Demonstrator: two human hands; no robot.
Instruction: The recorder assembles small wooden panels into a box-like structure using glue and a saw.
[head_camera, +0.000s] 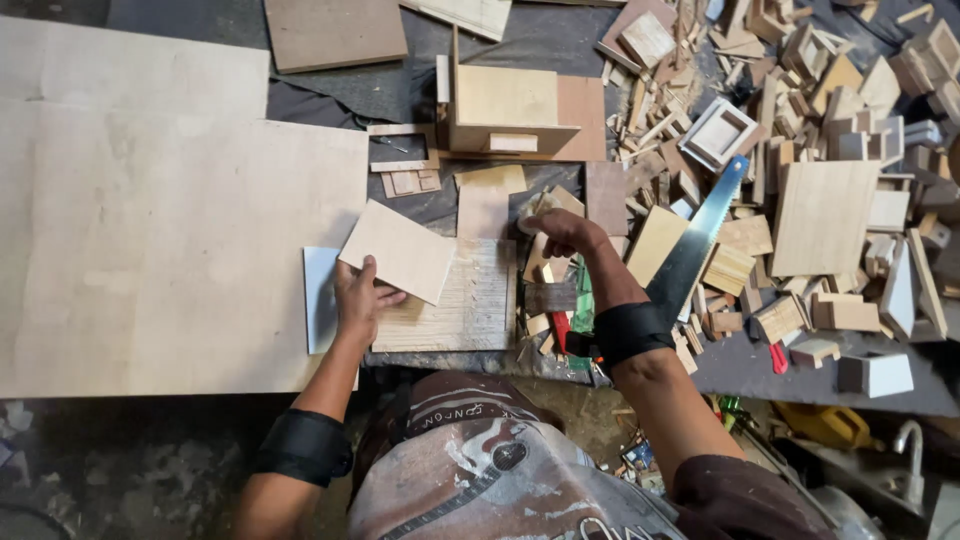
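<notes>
A large pale board (150, 230) covers the left of the desk (560, 40). Just right of it, the left hand (358, 300) pinches a small square wood panel (398, 250), tilted over a grooved wooden slab (470, 310). Further right, the right hand (565, 235) has its grip closed around a small wood scrap (530, 222). A handsaw (700, 235) lies beside its forearm, with heaped offcuts (830, 130) at the far right.

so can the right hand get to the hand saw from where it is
Probably yes: the hand saw lies just beside the right hand, its blade on top of the wood scraps with nothing covering it.
</notes>
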